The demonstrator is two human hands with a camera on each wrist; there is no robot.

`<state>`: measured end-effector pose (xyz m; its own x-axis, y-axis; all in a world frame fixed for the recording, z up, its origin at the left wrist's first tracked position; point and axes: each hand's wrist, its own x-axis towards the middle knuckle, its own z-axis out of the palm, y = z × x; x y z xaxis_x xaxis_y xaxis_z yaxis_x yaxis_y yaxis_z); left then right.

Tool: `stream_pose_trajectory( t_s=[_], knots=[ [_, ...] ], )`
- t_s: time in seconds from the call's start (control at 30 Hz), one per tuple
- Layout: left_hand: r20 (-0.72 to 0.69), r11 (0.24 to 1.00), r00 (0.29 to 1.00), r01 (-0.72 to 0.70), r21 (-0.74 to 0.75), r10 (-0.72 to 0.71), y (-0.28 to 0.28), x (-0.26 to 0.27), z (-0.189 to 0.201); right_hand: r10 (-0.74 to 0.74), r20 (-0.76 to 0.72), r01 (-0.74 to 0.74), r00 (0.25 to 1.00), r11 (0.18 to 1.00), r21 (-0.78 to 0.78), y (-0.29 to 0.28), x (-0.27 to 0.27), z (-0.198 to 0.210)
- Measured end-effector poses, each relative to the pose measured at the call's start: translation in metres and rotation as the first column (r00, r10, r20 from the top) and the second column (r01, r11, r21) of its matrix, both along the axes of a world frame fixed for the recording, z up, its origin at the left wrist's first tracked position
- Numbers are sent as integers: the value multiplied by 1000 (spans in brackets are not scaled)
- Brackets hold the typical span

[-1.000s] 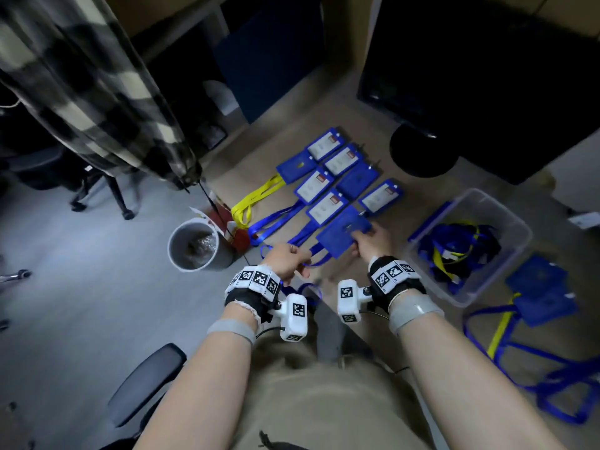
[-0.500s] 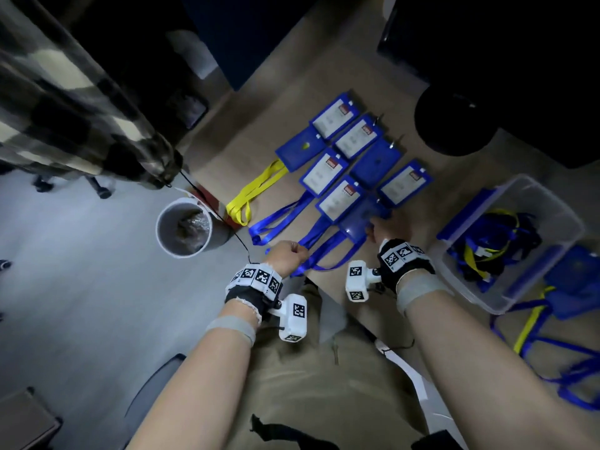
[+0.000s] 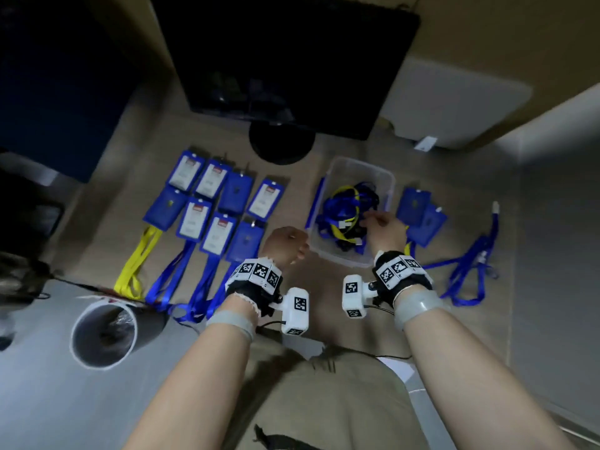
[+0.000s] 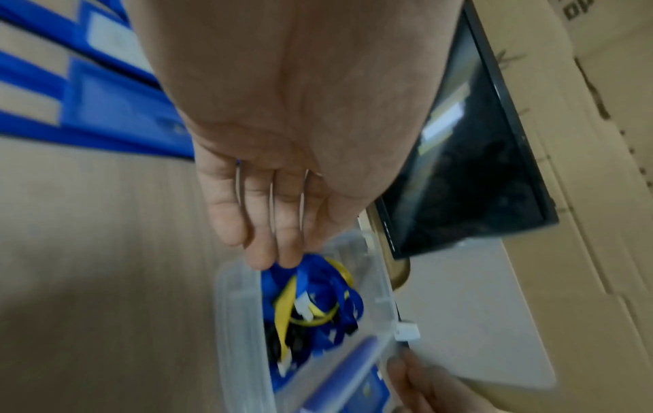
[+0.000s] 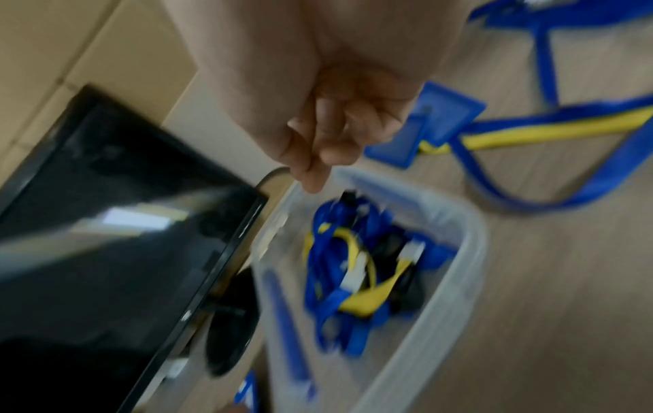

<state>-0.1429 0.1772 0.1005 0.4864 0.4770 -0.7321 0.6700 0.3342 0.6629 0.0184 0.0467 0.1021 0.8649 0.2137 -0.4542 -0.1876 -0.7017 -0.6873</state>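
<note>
Our left hand (image 3: pixel 285 246) and right hand (image 3: pixel 386 228) are bare, and so are both forearms. We wear a black left cuff (image 3: pixel 242 292), edged with white lace (image 3: pixel 251 303), and a black right cuff (image 3: pixel 406 284). Each cuff carries white blocks printed with black square markers: left blocks (image 3: pixel 258 271), right blocks (image 3: pixel 397 267). A white left box (image 3: pixel 295 311) and right box (image 3: pixel 353 295), tagged alike, jut from the inner wrists. A thin black cable (image 3: pixel 380 307) trails from the right. A grey left band (image 3: pixel 232 321) and right band (image 3: pixel 418 307) sit higher up. Beige cloth (image 3: pixel 324 401) covers our lap.

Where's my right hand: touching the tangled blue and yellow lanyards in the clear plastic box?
Apart: the right wrist view shows clear plastic box between the curled right hand and the lanyards.
</note>
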Motion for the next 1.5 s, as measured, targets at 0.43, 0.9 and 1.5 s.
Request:
stream_pose_trajectory(
  t_s=[0.43,0.9,1.5],
  knots=[
    [-4,996,998,66,-66,-67,-121,125,18,296,-356,-383,886,901,-205,-109,127,-74],
    [-51,979,995,89,183,-81,-133,171,27,-108,-281,127,954,991,49,-149,148,-23],
    [416,949,855,250,192,-309,-128,118,71,172,-214,-28,961,836,547,-134,34,81]
  ],
)
